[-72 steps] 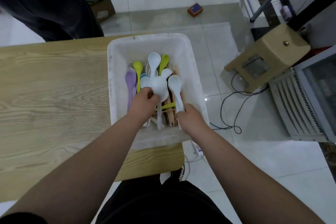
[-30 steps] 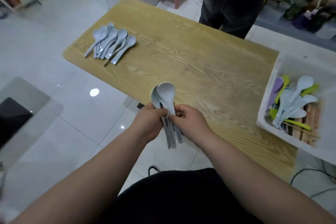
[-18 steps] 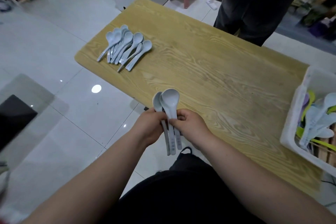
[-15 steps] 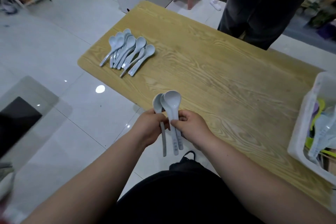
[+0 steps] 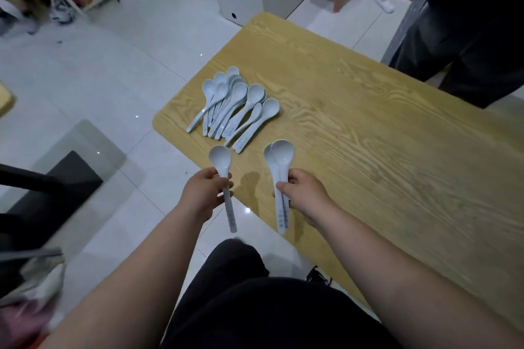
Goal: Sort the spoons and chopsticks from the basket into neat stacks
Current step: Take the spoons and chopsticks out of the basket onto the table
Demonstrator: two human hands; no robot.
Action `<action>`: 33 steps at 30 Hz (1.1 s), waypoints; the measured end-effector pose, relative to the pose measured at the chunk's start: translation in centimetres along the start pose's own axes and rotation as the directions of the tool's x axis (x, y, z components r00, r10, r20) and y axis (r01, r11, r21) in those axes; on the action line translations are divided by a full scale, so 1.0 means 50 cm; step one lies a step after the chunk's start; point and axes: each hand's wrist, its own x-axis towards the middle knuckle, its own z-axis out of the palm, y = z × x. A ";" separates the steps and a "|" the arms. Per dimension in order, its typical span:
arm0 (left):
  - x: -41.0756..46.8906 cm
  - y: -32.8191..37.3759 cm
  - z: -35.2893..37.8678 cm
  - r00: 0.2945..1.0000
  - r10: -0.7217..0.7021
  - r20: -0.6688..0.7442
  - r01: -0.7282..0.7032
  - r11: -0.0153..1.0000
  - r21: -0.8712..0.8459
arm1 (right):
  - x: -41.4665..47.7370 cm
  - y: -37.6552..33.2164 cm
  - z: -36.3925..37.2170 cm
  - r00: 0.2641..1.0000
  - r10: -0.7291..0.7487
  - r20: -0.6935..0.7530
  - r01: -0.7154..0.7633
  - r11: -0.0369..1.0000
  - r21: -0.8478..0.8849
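Half a second ago both my hands held one bundle of pale spoons together at the near edge of the table; now they have drawn apart, and my view has swung so that the basket has gone out of sight off to the right.

Nearest to me, my left hand (image 5: 204, 195) is closed around the handle of a single spoon (image 5: 224, 178), its bowl pointing away from me and its handle end hanging past my fingers over the floor, just off the near edge of the table (image 5: 368, 136). To the right of it, my right hand (image 5: 302, 194) grips the handles of two nested spoons (image 5: 279, 176), bowls also pointing away, held above the tabletop near its edge. The two handfuls are clearly apart now, with bare wood and floor between them.

Just beyond both hands, on the left end of the table, lies the pile of spoons (image 5: 232, 106), fanned with bowls far and handles toward me. The closest handles in it come near the bowl of the one in my left hand.

As I judge it, the spoon sorting is partly done: a fair pile is laid out, and these three are about to join it. It looks loose rather than neat, so tidying remains. No chopsticks lie on the table, so that part seems untouched.
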 end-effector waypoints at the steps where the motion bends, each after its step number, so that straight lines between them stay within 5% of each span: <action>1: 0.027 0.013 -0.022 1.000 0.003 -0.007 -0.003 1.000 -0.002 | 0.024 -0.005 0.009 0.999 0.026 -0.021 -0.026 1.000 0.015; 7: 0.266 0.130 -0.138 0.995 0.082 -0.049 -0.075 0.987 0.142 | 0.181 -0.058 0.062 0.961 0.185 -0.206 -0.165 0.980 0.110; 14: 0.530 0.269 -0.201 0.997 0.081 0.000 -0.077 0.944 0.321 | 0.294 -0.113 0.119 0.787 0.318 -0.528 -0.285 0.948 0.145; 18: 0.590 0.299 -0.177 0.987 0.144 0.077 -0.163 0.835 0.525 | 0.332 -0.125 0.149 0.706 0.350 -0.616 -0.359 0.926 0.114; 24: 0.625 0.301 -0.129 0.927 0.276 0.252 -0.373 0.624 0.687 | 0.349 -0.145 0.194 0.694 0.291 -0.658 -0.295 0.949 0.108; 30: 0.631 0.306 -0.096 0.900 0.223 0.376 -0.436 0.502 0.747 | 0.376 -0.142 0.219 0.718 0.180 -0.673 -0.341 0.933 -0.113; 33: 0.624 0.302 -0.099 0.829 0.361 0.427 -0.557 0.462 0.690 | 0.365 -0.151 0.224 0.706 0.141 -0.694 -0.278 0.957 -0.088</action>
